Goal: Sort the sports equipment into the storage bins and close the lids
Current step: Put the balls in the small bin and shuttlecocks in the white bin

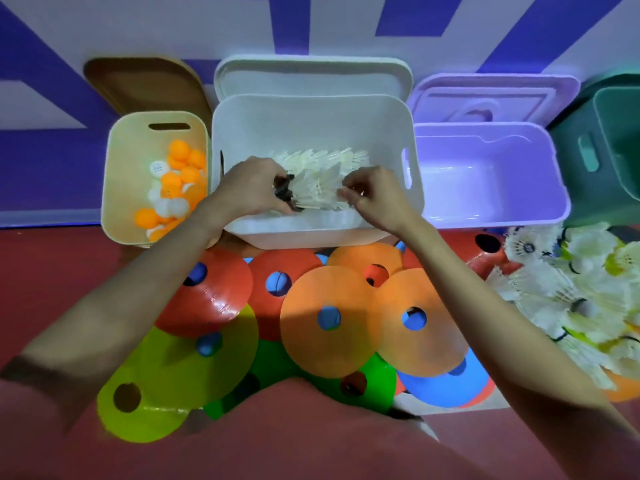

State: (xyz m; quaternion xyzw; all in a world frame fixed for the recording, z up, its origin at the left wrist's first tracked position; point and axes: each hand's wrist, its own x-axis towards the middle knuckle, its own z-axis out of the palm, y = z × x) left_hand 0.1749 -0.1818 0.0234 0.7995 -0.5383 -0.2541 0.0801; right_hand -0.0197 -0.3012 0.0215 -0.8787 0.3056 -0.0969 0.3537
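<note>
Both my hands reach into the white bin (311, 237). My left hand (249, 188) grips the dark cork ends of a bunch of white shuttlecocks (317, 190). My right hand (372, 195) pinches the feather ends of the same bunch. More shuttlecocks (322, 159) lie deeper in the bin. A loose pile of shuttlecocks (568, 292) lies on the floor at the right. The beige bin (116, 188) on the left holds orange and white table-tennis balls (173, 185). Flat cone markers (329, 320) in several colours cover the floor in front of the bins.
An open purple bin (491, 216) stands right of the white one, a green bin (606, 147) beyond it. The white lid (311, 76), the purple lid (495, 95) and a brown lid (145, 84) lean against the wall behind. My knee (294, 427) fills the lower frame.
</note>
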